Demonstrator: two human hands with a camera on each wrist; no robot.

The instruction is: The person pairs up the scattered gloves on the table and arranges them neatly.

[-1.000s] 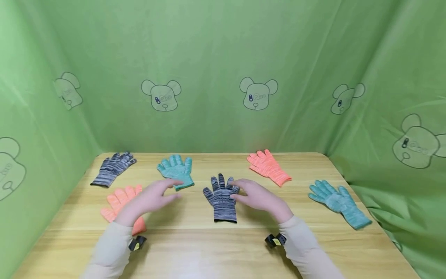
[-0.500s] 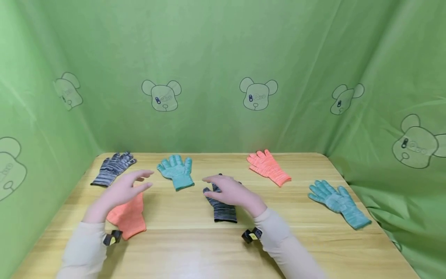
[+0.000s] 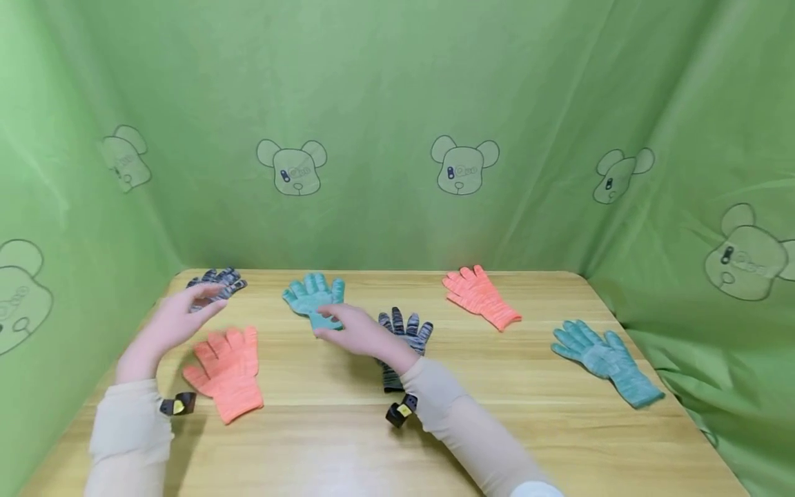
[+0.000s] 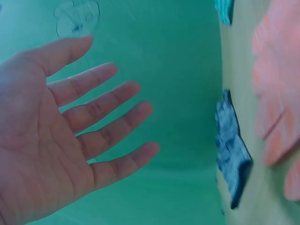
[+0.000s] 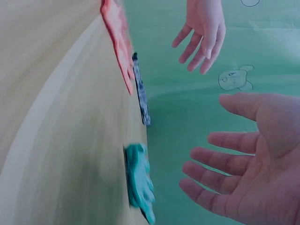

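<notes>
In the head view my left hand hovers near the dark grey striped glove at the back left, hiding part of it. Its fingers are spread and the palm is bare in the left wrist view. My right hand is raised over the table, its fingertips overlapping the cuff of the teal glove. The right wrist view shows those fingers extended, holding nothing. Below my right wrist lies a second dark grey striped glove, partly covered. A coral glove lies flat to the right of my left wrist.
Another coral glove lies at the back right of the wooden table. A second teal glove rests near the right edge. Green curtains with bear-head prints enclose the back and both sides.
Both hands have moved left, the left one from over the coral glove towards the back-left striped glove, the right one from the middle striped glove towards the teal glove. The gloves stay put.
</notes>
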